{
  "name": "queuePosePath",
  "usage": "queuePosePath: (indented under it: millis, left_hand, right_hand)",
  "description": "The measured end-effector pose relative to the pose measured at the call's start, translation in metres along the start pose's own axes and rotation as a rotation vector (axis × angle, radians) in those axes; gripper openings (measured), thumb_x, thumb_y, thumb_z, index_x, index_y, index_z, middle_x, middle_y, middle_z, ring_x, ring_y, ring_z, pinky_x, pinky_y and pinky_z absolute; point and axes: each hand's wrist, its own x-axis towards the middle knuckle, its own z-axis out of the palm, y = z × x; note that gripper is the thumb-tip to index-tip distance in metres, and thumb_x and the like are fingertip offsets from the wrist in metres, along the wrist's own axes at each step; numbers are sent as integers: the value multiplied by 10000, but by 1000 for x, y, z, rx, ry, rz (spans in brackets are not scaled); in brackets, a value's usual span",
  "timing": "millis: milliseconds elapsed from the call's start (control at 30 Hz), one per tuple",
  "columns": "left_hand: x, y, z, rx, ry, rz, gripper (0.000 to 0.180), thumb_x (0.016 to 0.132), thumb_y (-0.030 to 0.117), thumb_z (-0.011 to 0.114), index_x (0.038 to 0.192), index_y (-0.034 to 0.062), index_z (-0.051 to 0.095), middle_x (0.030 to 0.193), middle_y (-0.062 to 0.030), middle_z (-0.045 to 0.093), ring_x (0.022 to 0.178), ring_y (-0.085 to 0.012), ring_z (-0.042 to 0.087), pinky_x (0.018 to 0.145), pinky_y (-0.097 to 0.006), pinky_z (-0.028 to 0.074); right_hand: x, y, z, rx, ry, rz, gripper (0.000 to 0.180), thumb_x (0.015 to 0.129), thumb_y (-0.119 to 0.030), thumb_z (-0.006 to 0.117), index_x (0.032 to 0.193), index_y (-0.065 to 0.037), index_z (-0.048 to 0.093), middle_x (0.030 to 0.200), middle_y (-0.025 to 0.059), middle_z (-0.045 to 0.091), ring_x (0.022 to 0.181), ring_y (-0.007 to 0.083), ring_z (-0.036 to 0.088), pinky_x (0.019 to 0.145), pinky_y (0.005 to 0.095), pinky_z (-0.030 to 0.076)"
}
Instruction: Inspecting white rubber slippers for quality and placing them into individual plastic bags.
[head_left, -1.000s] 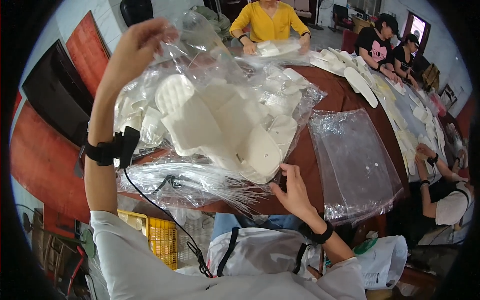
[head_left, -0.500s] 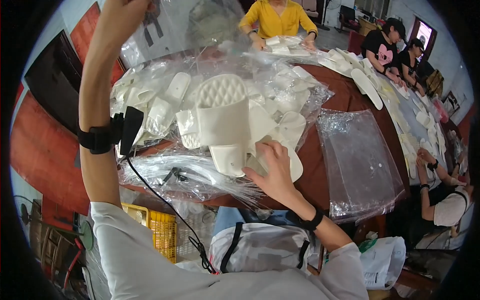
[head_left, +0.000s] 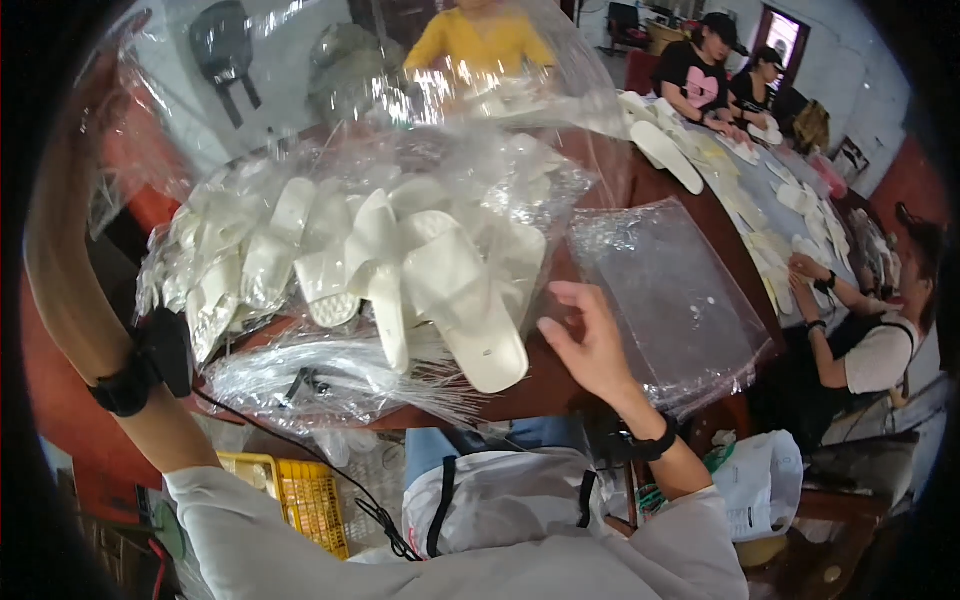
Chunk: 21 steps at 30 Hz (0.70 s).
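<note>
White slippers [head_left: 455, 290] in bag [head_left: 400, 150], right hand [head_left: 590, 345] open beside

We sit at a long, dark reddish-brown tabletop [head_left: 640, 185] that runs away to the right, its edge curving with the lens. Along its far and right sides we see other people seated: one in a yellow top [head_left: 480, 40] at the head, two in dark tops [head_left: 700, 75] by the right corner, another in a white shirt [head_left: 875, 355] nearer us. Behind them stand pale grey walls [head_left: 860, 70] and a dark-framed doorway [head_left: 780, 25] letting in daylight. To our left runs a red wall panel [head_left: 60, 430]. Below, by the floor, we see a yellow plastic crate [head_left: 295, 500].
</note>
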Motion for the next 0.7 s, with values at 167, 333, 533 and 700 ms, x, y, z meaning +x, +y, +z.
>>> queuePosePath:
  millis: [167,333,533,700]
  left_hand:
    - [-35,-50,58,-85,-221,-257,372,900,185,575,1266,119,584,935,31,613,725,-46,501,663,-196,418]
    - [-76,-89,150,-342,-764,-355,343,907,69,524,1240,133,580,955,-7,670,718,-77,576,605,-217,479]
    - [-112,-104,239,-552,-1179,-418,317,924,50,547,1238,72,587,1063,-37,659,816,-85,609,681,-231,501]
    - [-122,-93,277,-595,-1315,-400,361,919,-10,494,1264,61,573,1248,-54,595,1009,-115,581,768,-258,492]
  right_hand:
    - [-28,18,-88,49,104,185,299,879,-113,648,1166,-62,580,1094,36,584,1019,134,548,815,279,469]
    - [-44,13,-155,124,137,445,229,933,-181,601,1116,-46,613,1025,40,627,950,135,590,806,261,468]
    - [-27,4,-170,122,-23,534,388,979,-345,508,1187,-29,592,1111,89,640,1022,186,615,856,306,484]
    - [1,38,-156,391,-130,575,432,1003,-322,460,1301,-12,506,1164,119,627,1077,213,607,915,342,473]
